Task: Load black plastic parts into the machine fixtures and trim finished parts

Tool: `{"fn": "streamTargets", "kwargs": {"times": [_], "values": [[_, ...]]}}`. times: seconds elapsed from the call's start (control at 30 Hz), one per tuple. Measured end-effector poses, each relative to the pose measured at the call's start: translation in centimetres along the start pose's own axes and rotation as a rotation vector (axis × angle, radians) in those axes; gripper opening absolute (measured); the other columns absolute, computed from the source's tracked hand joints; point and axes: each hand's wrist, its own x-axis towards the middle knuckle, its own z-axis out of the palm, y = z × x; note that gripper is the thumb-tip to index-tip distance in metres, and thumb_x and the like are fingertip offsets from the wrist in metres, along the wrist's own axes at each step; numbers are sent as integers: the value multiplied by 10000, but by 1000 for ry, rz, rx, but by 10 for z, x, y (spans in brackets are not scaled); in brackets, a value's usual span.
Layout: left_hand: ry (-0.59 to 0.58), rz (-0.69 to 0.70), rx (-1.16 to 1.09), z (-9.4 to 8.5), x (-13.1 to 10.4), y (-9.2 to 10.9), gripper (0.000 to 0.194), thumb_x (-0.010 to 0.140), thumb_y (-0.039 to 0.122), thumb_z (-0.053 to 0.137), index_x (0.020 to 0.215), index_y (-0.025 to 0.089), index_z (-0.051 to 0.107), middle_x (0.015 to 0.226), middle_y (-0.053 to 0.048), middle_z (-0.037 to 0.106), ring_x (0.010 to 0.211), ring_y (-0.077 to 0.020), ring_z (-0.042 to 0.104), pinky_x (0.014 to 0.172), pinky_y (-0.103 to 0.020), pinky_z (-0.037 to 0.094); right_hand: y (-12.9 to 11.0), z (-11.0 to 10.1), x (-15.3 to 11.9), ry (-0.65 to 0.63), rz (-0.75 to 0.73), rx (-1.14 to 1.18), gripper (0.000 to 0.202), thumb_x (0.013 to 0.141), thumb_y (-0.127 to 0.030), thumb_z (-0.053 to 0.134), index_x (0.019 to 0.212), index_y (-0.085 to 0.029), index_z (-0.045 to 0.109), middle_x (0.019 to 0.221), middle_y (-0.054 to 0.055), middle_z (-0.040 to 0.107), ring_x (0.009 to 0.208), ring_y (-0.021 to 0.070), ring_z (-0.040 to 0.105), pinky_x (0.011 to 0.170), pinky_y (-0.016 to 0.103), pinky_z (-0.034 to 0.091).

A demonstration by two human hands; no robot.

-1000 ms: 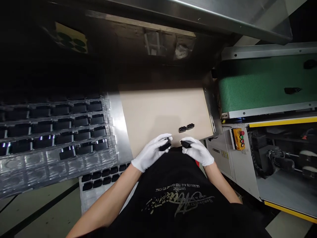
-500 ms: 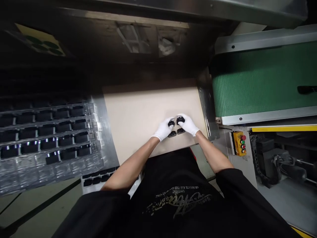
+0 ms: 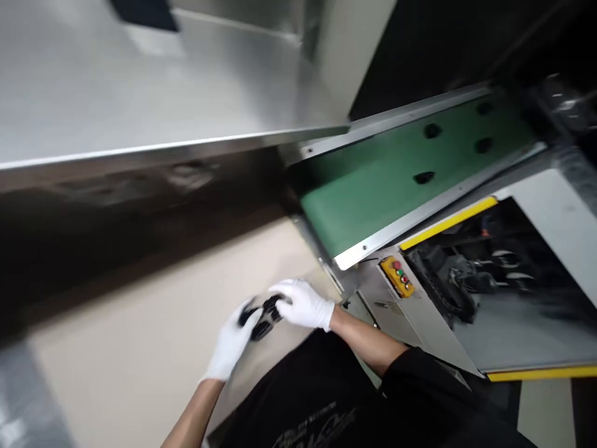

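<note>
Black parts (image 3: 262, 330) lay clustered on the table (image 3: 140, 336) between the left hand (image 3: 232, 342) and right hand (image 3: 302, 303), fingers bent around the outer ones; blur hid whether they gripped. The view had swung toward the belt (image 3: 364, 193) beyond the right hand; both hands stayed, so placing seemed unfinished.

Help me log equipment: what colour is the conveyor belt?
The conveyor belt is green; it shows best in the head view.
</note>
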Motion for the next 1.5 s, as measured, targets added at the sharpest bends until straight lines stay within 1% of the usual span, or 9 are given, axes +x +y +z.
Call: {"fn": "streamTargets", "kwargs": {"times": [0.1, 0.23, 0.33, 0.43, 0.63, 0.83, 0.97, 1.23, 1.5], "values": [[-4, -76, 71, -10, 7, 2, 801, 933, 628, 571, 1494, 57, 541, 1558, -249, 557, 1467, -450, 513, 1275, -616, 356, -16, -86, -21, 216, -173, -196, 327, 931, -231, 666, 1244, -196, 755, 1220, 84, 796, 1139, 211, 741, 1085, 360, 572], [56, -118, 185, -20, 8, 19, 834, 909, 682, 537, 1491, 85, 530, 1593, -227, 529, 1483, -435, 503, 1289, -577, 358, 8, -248, -24, 682, 97, -479, 315, 1005, -205, 537, 1244, -160, 736, 1132, 108, 754, 1133, 206, 734, 1082, 384, 549], [109, -60, 297, -18, 6, 57, 778, 904, 702, 519, 1424, 127, 580, 1555, -209, 568, 1466, -440, 519, 1272, -585, 381, 53, -348, 1, 854, 322, -549, 193, 950, -228, 661, 1125, -183, 729, 1154, 119, 674, 1290, 344, 674, 1120, 566, 505], [127, 104, 337, -2, 12, 121, 697, 902, 682, 511, 1351, 161, 624, 1484, -183, 629, 1420, -418, 565, 1250, -569, 411, 92, -396, 20, 878, 517, -586, 193, 923, -357, 755, 940, -171, 710, 1174, 143, 673, 1254, 356, 693, 1079, 568, 526], [-69, 707, 333, 78, 78, 313, 545, 931, 558, 601, 1314, 177, 672, 1362, -119, 710, 1221, -311, 693, 1139, -431, 520, 123, -400, 15, 764, 674, -698, 350, 1049, -420, 630, 1159, -95, 701, 1222, 109, 688, 1139, 215, 691, 1069, 465, 530], [-163, 907, 666, 243, 189, 514, 567, 983, 367, 602, 1465, 69, 580, 1447, -192, 653, 1319, -321, 638, 1151, -414, 490, 134, -403, 19, 663, 718, -765, 296, 1018, -367, 633, 1144, -111, 710, 1183, 189, 677, 1099, 299, 695, 976, 433, 520], [-113, 966, 739, 343, 232, 595, 733, 912, 359, 710, 1540, 45, 497, 1520, -295, 548, 1401, -462, 539, 1164, -574, 439, 136, -399, 21, 664, 717, -813, 266, 1009, -371, 589, 1150, -165, 682, 1169, 169, 667, 1068, 302, 682, 909, 428, 538], [-99, 925, 686, 416, 264, 633, 501, 686, 21, 717, 1187, 9, 709, 1370, -361, 614, 1398, -566, 492, 1143, -713, 385, 141, -394, 26, 638, 602, -897, 324, 904, -180, 615, 1221, -124, 643, 1144, 165, 684, 1063, 315, 647, 860, 454, 524], [-287, 815, 154, 326, 201, 555, 514, 665, 87, 612, 1175, 117, 662, 1131, -151, 743, 1073, -296, 740, 1010, -475, 617, 145, -396, 29, 660, 609, -689, 278, 893, -67, 582, 1157, -95, 662, 1196, 205, 668, 1162, 339, 618, 963, 502, 508]]}}
